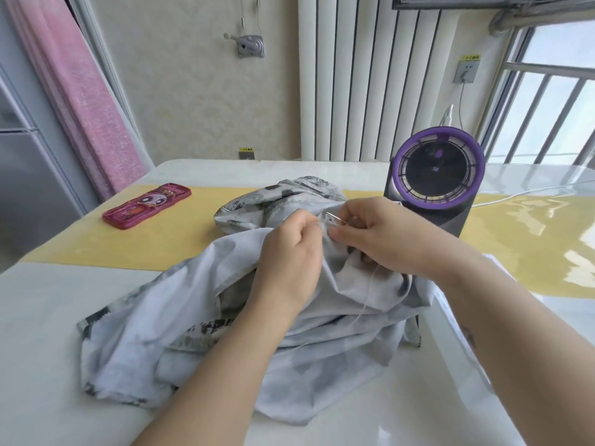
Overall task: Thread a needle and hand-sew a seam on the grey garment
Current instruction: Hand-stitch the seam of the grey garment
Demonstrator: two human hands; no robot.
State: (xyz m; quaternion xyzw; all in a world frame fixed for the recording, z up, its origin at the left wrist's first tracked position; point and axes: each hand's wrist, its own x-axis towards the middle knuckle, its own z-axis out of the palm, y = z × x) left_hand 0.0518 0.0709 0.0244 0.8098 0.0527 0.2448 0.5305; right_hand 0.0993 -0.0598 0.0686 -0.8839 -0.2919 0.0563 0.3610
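1. On the desk, the grey garment lies bunched in the middle. Its upper edge is lifted between the two hands, which sit close together.
2. The left hand pinches a fold of the cloth. The right hand pinches the needle right at that fold.
3. A pale thread trails from under the right hand down over the cloth. Threading therefore looks done, and stitching the seam is the step in hand.
4. The next move likely calls for pushing the needle through the held fold. The thread then needs drawing snug, with the cloth kept taut and the fingers away from the point.
5. A pink case lies well off to the left on the yellow runner. It appears shut, so its contents cannot be told.
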